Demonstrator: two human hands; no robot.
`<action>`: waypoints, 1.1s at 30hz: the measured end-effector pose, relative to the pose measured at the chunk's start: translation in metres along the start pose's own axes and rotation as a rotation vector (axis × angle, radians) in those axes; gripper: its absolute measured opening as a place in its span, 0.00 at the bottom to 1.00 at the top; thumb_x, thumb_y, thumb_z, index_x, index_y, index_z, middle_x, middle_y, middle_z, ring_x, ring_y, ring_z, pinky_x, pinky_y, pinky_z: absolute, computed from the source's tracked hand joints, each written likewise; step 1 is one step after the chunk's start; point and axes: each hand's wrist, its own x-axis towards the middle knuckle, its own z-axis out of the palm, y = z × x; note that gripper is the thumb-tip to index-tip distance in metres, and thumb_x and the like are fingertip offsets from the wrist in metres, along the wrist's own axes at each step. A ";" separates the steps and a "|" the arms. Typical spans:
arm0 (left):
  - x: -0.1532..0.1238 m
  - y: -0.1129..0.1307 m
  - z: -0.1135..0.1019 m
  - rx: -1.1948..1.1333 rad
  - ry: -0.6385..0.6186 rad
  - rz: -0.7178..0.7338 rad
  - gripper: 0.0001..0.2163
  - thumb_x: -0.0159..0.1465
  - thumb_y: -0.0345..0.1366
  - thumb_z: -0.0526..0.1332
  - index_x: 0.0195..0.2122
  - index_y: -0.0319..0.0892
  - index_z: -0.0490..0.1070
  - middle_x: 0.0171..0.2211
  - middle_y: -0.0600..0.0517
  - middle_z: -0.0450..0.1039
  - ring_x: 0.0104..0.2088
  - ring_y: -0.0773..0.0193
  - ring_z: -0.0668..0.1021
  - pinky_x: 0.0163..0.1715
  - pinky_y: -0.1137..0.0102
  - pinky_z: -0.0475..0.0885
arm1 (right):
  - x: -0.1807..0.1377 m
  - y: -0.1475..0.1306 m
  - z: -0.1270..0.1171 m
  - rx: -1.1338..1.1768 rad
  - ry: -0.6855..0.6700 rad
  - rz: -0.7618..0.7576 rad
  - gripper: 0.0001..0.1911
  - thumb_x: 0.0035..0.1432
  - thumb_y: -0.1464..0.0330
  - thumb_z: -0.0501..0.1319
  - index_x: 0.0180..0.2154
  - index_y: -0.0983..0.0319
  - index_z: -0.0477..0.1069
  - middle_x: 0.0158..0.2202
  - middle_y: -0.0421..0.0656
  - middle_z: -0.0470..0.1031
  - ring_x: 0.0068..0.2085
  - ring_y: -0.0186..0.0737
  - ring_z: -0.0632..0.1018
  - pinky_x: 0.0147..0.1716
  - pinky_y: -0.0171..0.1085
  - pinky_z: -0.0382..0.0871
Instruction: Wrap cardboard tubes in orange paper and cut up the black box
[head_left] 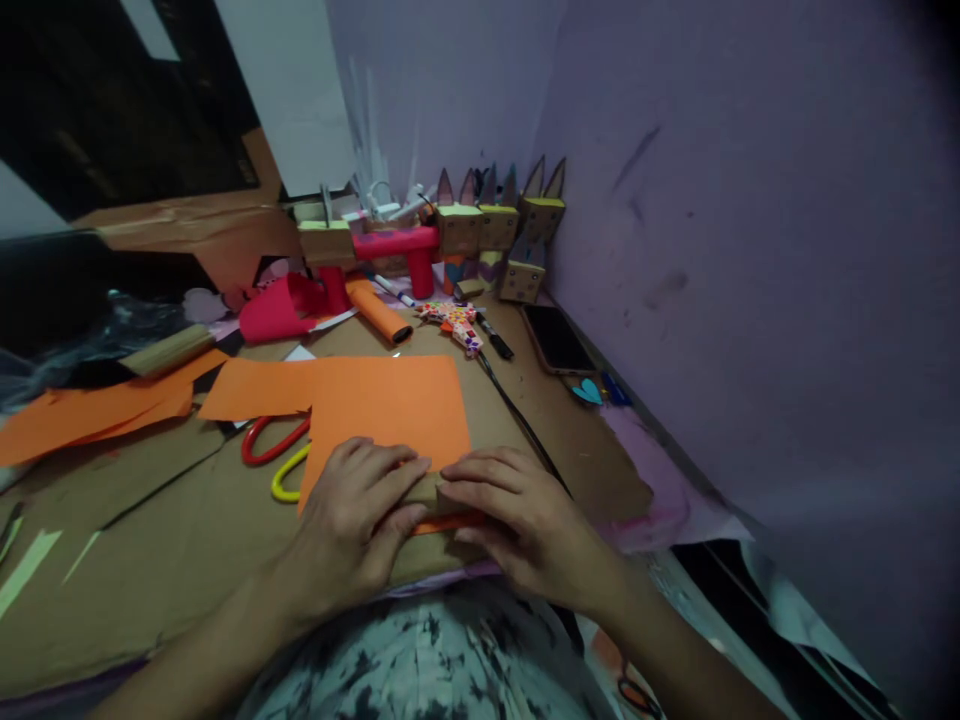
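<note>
My left hand (pixel 360 510) and my right hand (pixel 525 515) are curled over a small brown cardboard tube (pixel 424 494), close together near the front edge of the work surface. The tube lies across the lower part of an orange paper sheet (pixel 390 400), and a strip of orange shows just below it. Both hands cover the tube's ends. Left of my left hand, scissors with a red and a yellow handle (pixel 259 458) lie partly under the sheet. An orange strip (pixel 259 388) lies at the sheet's left side.
Behind the sheet are an orange-covered tube (pixel 379 312), a patterned glue gun (pixel 459 322) with a black cord, and a black marker (pixel 495 337). A phone (pixel 559 338) lies by the wall. Box-shaped figures with pointed ears (pixel 459 230) stand at the back. Orange scraps (pixel 97 412) lie left.
</note>
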 end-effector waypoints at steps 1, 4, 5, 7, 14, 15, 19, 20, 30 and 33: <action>-0.002 0.000 -0.004 0.015 0.017 -0.009 0.15 0.60 0.29 0.58 0.49 0.36 0.65 0.44 0.42 0.70 0.44 0.55 0.71 0.45 0.57 0.64 | 0.000 0.001 0.002 -0.010 0.009 0.000 0.16 0.57 0.71 0.60 0.49 0.62 0.68 0.48 0.46 0.74 0.49 0.43 0.71 0.50 0.45 0.65; -0.010 0.000 -0.018 0.021 0.048 -0.032 0.11 0.59 0.30 0.59 0.44 0.38 0.67 0.42 0.44 0.70 0.44 0.56 0.71 0.49 0.56 0.62 | 0.001 0.002 0.006 -0.013 0.018 0.005 0.17 0.57 0.72 0.60 0.50 0.61 0.67 0.48 0.46 0.74 0.50 0.43 0.71 0.51 0.45 0.64; -0.013 0.001 -0.022 0.017 0.022 -0.032 0.09 0.59 0.29 0.58 0.41 0.39 0.68 0.40 0.46 0.70 0.42 0.58 0.71 0.50 0.55 0.60 | 0.000 0.002 0.006 -0.011 0.016 0.012 0.18 0.57 0.72 0.60 0.50 0.61 0.67 0.49 0.46 0.73 0.50 0.42 0.71 0.51 0.45 0.64; -0.019 0.004 -0.029 0.035 -0.076 -0.026 0.06 0.59 0.27 0.56 0.36 0.41 0.68 0.36 0.49 0.70 0.38 0.61 0.71 0.52 0.54 0.58 | -0.001 0.000 0.007 -0.016 -0.002 0.034 0.19 0.57 0.73 0.60 0.51 0.61 0.65 0.49 0.46 0.72 0.50 0.43 0.70 0.51 0.45 0.65; -0.026 0.010 -0.018 0.302 -0.229 0.055 0.06 0.53 0.28 0.55 0.28 0.41 0.71 0.25 0.52 0.68 0.29 0.61 0.66 0.56 0.49 0.51 | 0.000 -0.002 0.010 -0.121 -0.072 0.050 0.23 0.58 0.71 0.59 0.56 0.60 0.61 0.51 0.50 0.69 0.50 0.46 0.69 0.49 0.48 0.66; -0.025 0.010 -0.015 0.342 -0.209 0.084 0.07 0.53 0.27 0.55 0.26 0.41 0.72 0.23 0.52 0.67 0.28 0.61 0.65 0.57 0.50 0.50 | 0.001 -0.001 0.010 -0.132 -0.077 0.049 0.24 0.58 0.70 0.60 0.56 0.60 0.61 0.51 0.50 0.69 0.50 0.47 0.69 0.49 0.48 0.67; -0.021 0.010 -0.010 0.439 -0.160 0.124 0.11 0.54 0.23 0.52 0.23 0.41 0.72 0.20 0.52 0.65 0.25 0.62 0.64 0.59 0.54 0.49 | 0.003 0.001 0.010 -0.186 -0.076 0.016 0.25 0.56 0.66 0.63 0.55 0.61 0.63 0.50 0.50 0.71 0.50 0.49 0.71 0.50 0.51 0.67; -0.021 0.010 -0.010 0.450 -0.171 0.132 0.12 0.55 0.23 0.52 0.23 0.41 0.72 0.20 0.52 0.65 0.26 0.62 0.64 0.60 0.54 0.49 | 0.003 0.001 0.010 -0.203 -0.066 0.000 0.26 0.55 0.63 0.64 0.55 0.61 0.63 0.50 0.51 0.72 0.50 0.50 0.71 0.51 0.52 0.66; -0.023 -0.002 -0.011 0.278 -0.332 -0.105 0.12 0.46 0.26 0.55 0.33 0.40 0.69 0.30 0.49 0.68 0.33 0.58 0.69 0.53 0.53 0.59 | 0.001 0.007 0.017 -0.328 -0.031 -0.073 0.30 0.49 0.59 0.68 0.52 0.64 0.66 0.50 0.52 0.75 0.50 0.52 0.74 0.51 0.56 0.67; -0.024 0.000 -0.011 0.221 -0.348 -0.191 0.14 0.45 0.24 0.54 0.34 0.40 0.68 0.32 0.49 0.68 0.36 0.57 0.70 0.55 0.54 0.57 | 0.002 0.009 0.023 -0.315 0.037 -0.074 0.24 0.51 0.63 0.67 0.49 0.63 0.68 0.47 0.50 0.77 0.48 0.51 0.75 0.50 0.56 0.68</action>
